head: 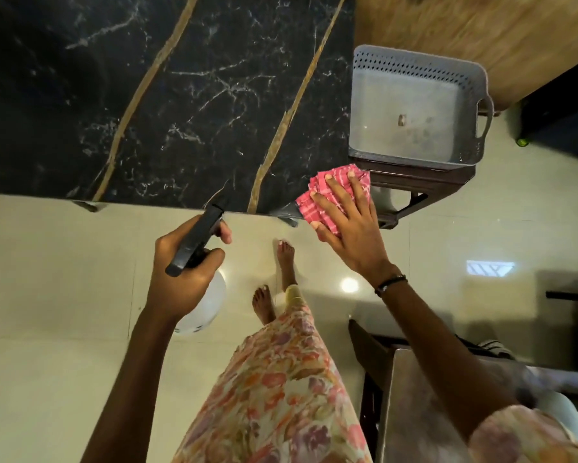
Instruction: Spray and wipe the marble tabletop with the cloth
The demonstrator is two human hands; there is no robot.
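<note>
The black marble tabletop with gold and white veins fills the upper left. My left hand grips a spray bottle with a black trigger head and white body, held just off the table's near edge, nozzle toward the marble. My right hand lies flat with spread fingers on a folded pink checked cloth, pressing it on the tabletop's near right corner.
A grey perforated plastic basket sits on a dark stool right of the table. Glossy cream floor tiles lie below. A dark chair and a metal surface stand at the lower right. My bare feet are near the table's edge.
</note>
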